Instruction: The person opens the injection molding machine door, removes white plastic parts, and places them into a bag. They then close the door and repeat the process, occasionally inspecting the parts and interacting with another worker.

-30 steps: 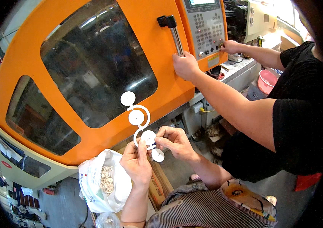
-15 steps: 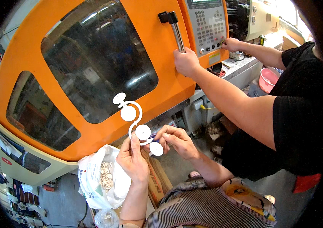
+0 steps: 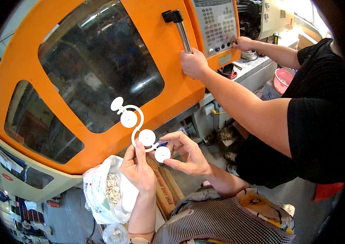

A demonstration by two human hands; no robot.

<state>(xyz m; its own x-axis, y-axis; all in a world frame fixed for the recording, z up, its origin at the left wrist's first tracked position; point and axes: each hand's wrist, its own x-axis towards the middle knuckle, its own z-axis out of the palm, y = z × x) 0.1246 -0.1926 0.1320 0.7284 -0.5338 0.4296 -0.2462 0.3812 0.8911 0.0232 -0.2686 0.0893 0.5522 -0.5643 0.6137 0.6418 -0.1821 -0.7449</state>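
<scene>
Steadying the white S-shaped piece point(image 3: 146, 138), the left hand point(image 3: 139, 171) pinches it low down; the right hand point(image 3: 189, 157) brackets its end disc point(image 3: 162, 154) (whether pressing, I cannot tell). Gentle force should suit its thin form, held before the orange machine point(image 3: 170, 75).

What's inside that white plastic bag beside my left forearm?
The open white plastic bag holds a heap of small, cream-coloured pieces, too small to make out singly. Whatever lies beneath that top layer is covered.

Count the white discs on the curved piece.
4: top disc, second disc just below, third disc just above the left hand, fourth disc at the right hand.
</scene>
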